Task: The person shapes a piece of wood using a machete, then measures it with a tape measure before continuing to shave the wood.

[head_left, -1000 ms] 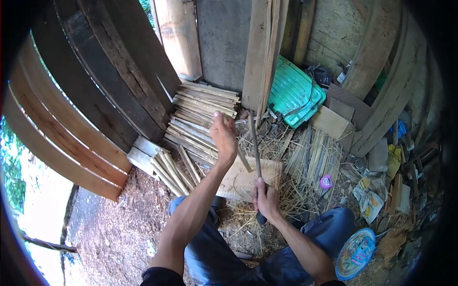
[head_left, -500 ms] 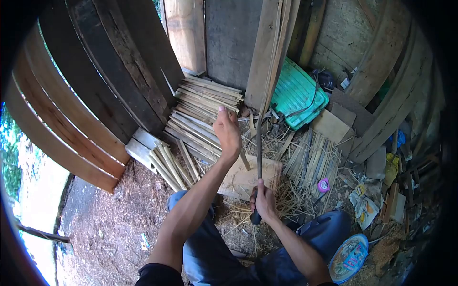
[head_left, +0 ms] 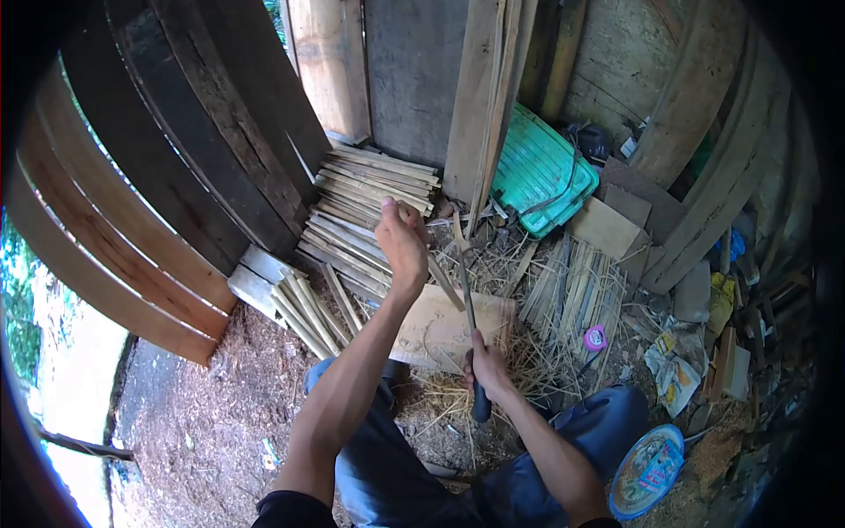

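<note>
In the centre of the frame, the left grip (head_left: 403, 250) pinches a wooden strip (head_left: 446, 284) slanting over a flat block (head_left: 429, 327). Just right, the right grip (head_left: 488, 366) clasps a long knife (head_left: 469, 295).

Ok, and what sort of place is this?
Likely a rough wooden shed used as a workspace: gapped plank walls, stacked sticks, and a long-bladed tool in the right hand.

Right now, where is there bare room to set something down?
Widest patch: the littered ground between leaning planks and left trouser leg. Smaller: the wooden block, between left forearm and knife. Crowded: right of the block, with straw, strips and small pink object.
</note>
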Demonstrator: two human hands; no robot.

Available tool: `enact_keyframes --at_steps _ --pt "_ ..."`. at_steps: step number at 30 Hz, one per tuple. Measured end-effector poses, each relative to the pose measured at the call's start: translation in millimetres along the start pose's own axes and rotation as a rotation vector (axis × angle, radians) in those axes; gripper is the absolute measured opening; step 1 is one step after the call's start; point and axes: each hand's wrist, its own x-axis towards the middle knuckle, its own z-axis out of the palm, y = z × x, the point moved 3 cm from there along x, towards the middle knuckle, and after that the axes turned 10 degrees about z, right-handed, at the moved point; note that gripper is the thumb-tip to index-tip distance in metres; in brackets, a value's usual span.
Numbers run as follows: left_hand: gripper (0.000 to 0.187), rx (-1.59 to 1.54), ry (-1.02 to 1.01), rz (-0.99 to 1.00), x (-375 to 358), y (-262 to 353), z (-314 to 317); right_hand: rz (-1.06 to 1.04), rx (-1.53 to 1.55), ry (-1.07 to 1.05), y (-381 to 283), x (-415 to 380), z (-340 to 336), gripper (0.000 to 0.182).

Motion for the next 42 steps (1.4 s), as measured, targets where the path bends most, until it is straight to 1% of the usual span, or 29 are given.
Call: enact_keyframes --at_steps 1,3,4,6,7,9,10,12,13,14,16,18,20,21,22,24,25,27,28,29,30,31,32,34,35,37,38,40,42 --pt "0.055 -0.004 -0.027 -0.005 2 -2 2 0.006 0.007 0.005 -9 -8 -1 0.057" --pt "0.054 -0.001 -0.066 -0.017 2 -5 4 -0.177 0.137 -0.078 -28 -23 1 0.056" --pt "0.054 0.0 -0.073 -0.02 2 -5 6 -0.175 0.144 -0.076 -31 -31 2 0.056" --pt "0.053 -0.001 -0.129 -0.01 -1 -5 9 -0.333 0.156 -0.052 -38 -46 4 0.054" --pt "0.053 0.001 -0.135 -0.013 0 -5 9 -0.332 0.163 -0.05 -31 -40 5 0.054" --pt "0.053 -0.005 -0.099 0.002 0 -4 9 -0.351 0.047 0.057 -4 -16 4 0.057" --pt "0.053 -0.006 -0.106 0.001 0 -5 10 -0.352 0.054 0.061 11 -1 3 0.057" --pt "0.053 -0.045 -0.056 -0.034 2 -7 9 0.052 -0.193 0.091 37 21 3 0.059" --pt "0.053 -0.043 -0.084 -0.006 2 -5 8 0.118 -0.062 0.089 43 21 0 0.061" --pt "0.053 -0.035 -0.088 -0.003 2 -3 5 0.118 -0.058 0.081 46 23 -1 0.061" --pt "0.052 -0.082 -0.119 -0.021 2 -4 6 0.105 -0.152 0.103 34 15 -6 0.054" --pt "0.052 -0.081 -0.097 -0.04 4 -7 7 0.134 -0.132 0.085 23 3 -4 0.053" --pt "0.052 -0.068 -0.073 -0.057 7 -8 5 -0.02 -0.117 0.005 8 -13 6 0.053" --pt "0.052 -0.066 -0.088 -0.031 8 -8 6 -0.099 -0.153 -0.001 3 -20 12 0.053" --pt "0.052 -0.064 -0.103 -0.006 8 -8 7 -0.093 -0.154 -0.002 3 -22 15 0.053" --pt "0.053 -0.052 -0.1 -0.031 6 -8 7 -0.267 -0.244 0.065 -3 -25 19 0.052" --pt "0.053 -0.044 -0.098 -0.014 5 -6 8 -0.268 -0.244 0.063 0 -21 20 0.052" --pt "0.053 -0.036 -0.102 0.004 4 -4 8 -0.055 -0.116 0.049 22 -1 17 0.051" --pt "0.054 -0.037 -0.056 0.004 6 -6 4 -0.059 -0.113 0.049 31 11 12 0.051" --pt "0.054 -0.037 -0.012 0.004 7 -6 2 0.056 -0.085 0.048 45 26 3 0.052" --pt "0.054 -0.039 -0.018 0.007 7 -5 2 0.17 -0.055 0.048 44 23 1 0.052" --pt "0.054 -0.034 0.016 -0.008 7 -5 1 0.028 -0.273 0.167 36 14 -2 0.064" --pt "0.054 -0.028 0.055 -0.025 7 -6 -1 0.028 -0.272 0.17 32 17 -1 0.064" --pt "0.054 -0.025 0.07 -0.017 6 -7 -2 0.03 -0.206 0.103 27 16 4 0.064" --pt "0.054 -0.023 0.083 -0.004 6 -8 -1 0.035 -0.208 0.103 24 14 5 0.064" --pt "0.054 -0.039 0.068 -0.005 6 -5 2 -0.161 -0.259 0.043 -5 -18 13 0.063" --pt "0.054 -0.036 0.068 -0.005 6 -6 2 -0.16 -0.258 0.042 -6 -19 15 0.063" --pt "0.053 -0.092 0.002 -0.015 6 -7 3 -0.209 -0.145 -0.04 -9 -22 19 0.052" --pt "0.053 -0.089 0.015 -0.005 6 -7 1 -0.244 -0.198 0.0 13 14 16 0.052"
